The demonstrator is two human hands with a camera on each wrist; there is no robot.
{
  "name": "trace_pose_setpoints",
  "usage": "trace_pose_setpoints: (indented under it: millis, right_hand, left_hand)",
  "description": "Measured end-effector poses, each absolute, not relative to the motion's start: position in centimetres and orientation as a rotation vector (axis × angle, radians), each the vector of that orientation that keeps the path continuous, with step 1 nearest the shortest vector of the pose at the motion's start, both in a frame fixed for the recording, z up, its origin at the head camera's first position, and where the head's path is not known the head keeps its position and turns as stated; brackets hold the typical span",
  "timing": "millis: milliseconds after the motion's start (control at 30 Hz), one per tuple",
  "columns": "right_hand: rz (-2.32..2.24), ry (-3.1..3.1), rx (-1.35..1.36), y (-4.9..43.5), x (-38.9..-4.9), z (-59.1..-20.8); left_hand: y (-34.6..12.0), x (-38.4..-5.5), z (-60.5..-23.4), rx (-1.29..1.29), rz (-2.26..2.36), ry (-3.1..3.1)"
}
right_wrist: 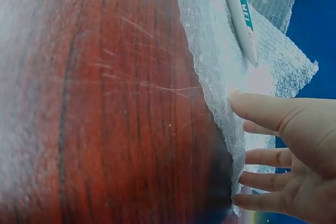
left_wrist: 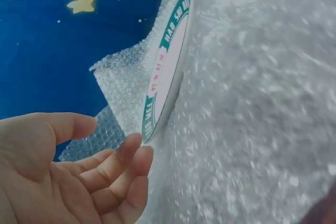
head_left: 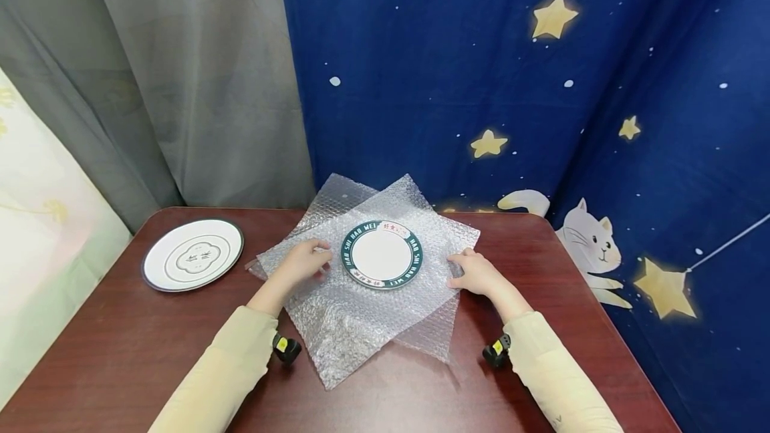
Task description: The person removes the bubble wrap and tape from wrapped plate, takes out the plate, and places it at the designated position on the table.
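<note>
A white plate with a green lettered rim (head_left: 381,254) lies face up on two crosswise sheets of bubble wrap (head_left: 355,313). My left hand (head_left: 305,260) is over the wrap just left of the plate, its fingers loosely bent and holding nothing. In the left wrist view the fingertips (left_wrist: 137,153) come close to the plate's rim. On the other side, my right hand (head_left: 478,272) is at the right edge of the wrap, thumb and fingers spread. The right wrist view shows the fairly straight fingers (right_wrist: 268,179) against that edge.
A larger white plate with a dark rim (head_left: 192,256) lies at the left of the reddish-brown table (head_left: 421,399). Behind the table hang a grey curtain (head_left: 210,85) and a blue one with stars (head_left: 421,85).
</note>
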State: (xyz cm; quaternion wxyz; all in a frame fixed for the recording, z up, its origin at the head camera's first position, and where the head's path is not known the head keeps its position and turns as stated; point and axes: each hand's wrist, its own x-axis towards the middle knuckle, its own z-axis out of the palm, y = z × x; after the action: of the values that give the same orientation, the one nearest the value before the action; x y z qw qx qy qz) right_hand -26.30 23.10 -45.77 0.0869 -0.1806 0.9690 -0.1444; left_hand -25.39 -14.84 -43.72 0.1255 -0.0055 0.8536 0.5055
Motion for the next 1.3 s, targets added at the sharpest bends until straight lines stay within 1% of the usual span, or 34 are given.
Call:
trace_pose_setpoints:
  millis: [167, 467, 767, 1033, 1300]
  right_hand:
    - [-0.426, 2.882, -0.525, 23.0, -26.3, -45.8]
    - [-0.411, 2.873, -0.518, 22.8, -26.5, -45.7]
    - [-0.415, 2.859, -0.469, 22.5, -26.4, -45.5]
    - [-0.422, 2.861, -0.45, 22.6, -26.4, -45.7]
    - [-0.432, 2.865, -0.443, 22.7, -26.4, -45.9]
  left_hand:
    - [-14.4, -25.7, -43.8, -0.094, 1.569, 2.382]
    - [-13.6, -25.9, -44.2, -0.219, 1.609, 2.288]
    - [-12.7, -26.3, -45.4, -0.349, 1.727, 2.148]
    - [-12.0, -26.5, -46.0, -0.375, 1.767, 2.047]
    - [-11.5, -26.4, -46.7, -0.346, 1.764, 2.043]
